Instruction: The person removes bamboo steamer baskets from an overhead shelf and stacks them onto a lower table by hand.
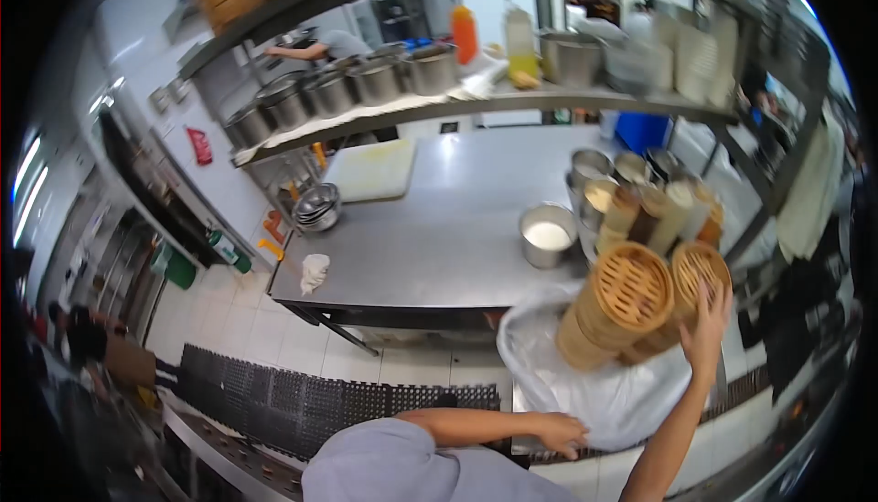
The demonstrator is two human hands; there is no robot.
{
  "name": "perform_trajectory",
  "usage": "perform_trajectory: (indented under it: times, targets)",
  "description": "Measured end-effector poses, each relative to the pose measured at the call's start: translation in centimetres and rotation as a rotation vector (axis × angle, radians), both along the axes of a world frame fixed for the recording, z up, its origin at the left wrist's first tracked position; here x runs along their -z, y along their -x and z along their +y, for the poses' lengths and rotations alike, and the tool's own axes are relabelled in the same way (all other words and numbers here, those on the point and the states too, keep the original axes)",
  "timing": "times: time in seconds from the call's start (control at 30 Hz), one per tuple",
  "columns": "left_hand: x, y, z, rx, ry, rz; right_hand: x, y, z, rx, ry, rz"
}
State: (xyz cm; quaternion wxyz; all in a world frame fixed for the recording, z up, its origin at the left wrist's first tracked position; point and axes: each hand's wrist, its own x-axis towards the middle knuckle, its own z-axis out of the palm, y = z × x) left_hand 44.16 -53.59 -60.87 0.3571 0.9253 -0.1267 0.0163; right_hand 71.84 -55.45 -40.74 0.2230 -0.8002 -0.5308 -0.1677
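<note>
Two stacks of round bamboo steamer baskets stand at the right on white plastic sheeting [535, 342]. My right hand [706, 328] reaches to the right stack [702, 273], its fingers spread over the slatted top basket and the rim. The left stack [631, 287] stands beside it, untouched. My left hand [561, 432] is low over the front edge of the plastic, below the left stack, with its fingers apart and nothing visible in them. Whether it touches the plastic is unclear.
A steel table [439, 228] holds a metal pot of white contents [549, 233], a cutting board [373, 171], nested bowls [317, 207] and a white cloth [315, 272]. Sauce bottles [649, 214] stand behind the steamers. A shelf [384, 116] with pots crosses above. A person's arm [297, 50] shows beyond.
</note>
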Motion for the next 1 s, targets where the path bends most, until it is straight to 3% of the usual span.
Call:
perform_trajectory:
  times: [0.07, 0.1, 0.13, 0.17, 0.2, 0.23, 0.27, 0.3, 0.37, 0.4, 0.47, 0.53, 0.57, 0.7, 0.83, 1.0]
  targets:
    - [-9.9, 4.1, 8.1, -0.083, 0.425, 0.376, -0.7, 0.7, -0.9, 0.017, -0.065, 0.015]
    - [-13.4, 7.6, 12.3, -0.395, 0.467, 0.237, -0.7, 0.5, -1.4, 0.029, -0.127, 0.037]
    - [-20.4, 11.6, 17.1, -0.593, 0.414, 0.201, -0.5, 0.0, -1.9, 0.043, -0.186, 0.063]
    - [-22.5, 15.1, 22.5, -0.632, 0.448, -0.051, 0.2, -0.9, -2.7, 0.089, -0.177, 0.055]
    - [-28.2, 18.5, 26.7, -0.878, 0.302, -0.264, 0.6, -1.5, -3.2, 0.139, -0.173, 0.046]
    - [-31.5, 21.3, 32.5, -0.855, 0.17, -0.738, 0.3, -1.0, -3.4, 0.18, -0.186, 0.04]
    - [-38.7, 23.3, 34.4, -1.008, 0.449, -0.85, 0.2, -0.9, -3.5, 0.23, -0.166, 0.042]
    - [-43.4, 25.4, 38.4, -0.899, 0.669, -1.072, -0.7, 0.1, -3.1, 0.246, -0.158, 0.057]
    - [-51.7, 29.0, 46.3, -0.739, 0.858, -1.275, -2.5, 2.9, -1.7, 0.272, -0.169, 0.067]
    - [-55.2, 29.8, 48.3, -0.707, 0.996, -1.302, -3.4, 4.6, -0.7, 0.212, -0.189, 0.072]
    - [-59.9, 30.4, 51.0, -0.637, 1.002, -1.305, -5.5, 8.7, 1.4, 0.175, -0.25, 0.074]
    - [-63.0, 30.2, 51.5, -0.542, 1.405, -1.346, -7.8, 13.0, 2.6, 0.078, -0.246, 0.125]
    - [-63.8, 29.8, 51.9, -0.665, 1.452, -1.324, -8.3, 13.9, 3.0, 0.089, -0.233, 0.119]
    - [-64.9, 29.2, 51.8, -0.791, 1.3, -1.409, -10.9, 15.6, 2.2, 0.033, -0.238, 0.079]
    - [-65.3, 30.2, 48.1, -0.55, 1.156, -1.442, -16.3, 16.3, 0.5, -0.04, -0.309, -0.035]
    - [-62.3, 29.5, 42.7, -0.412, 1.117, -1.443, -28.0, 18.3, -1.3, -0.242, -0.426, -0.298]
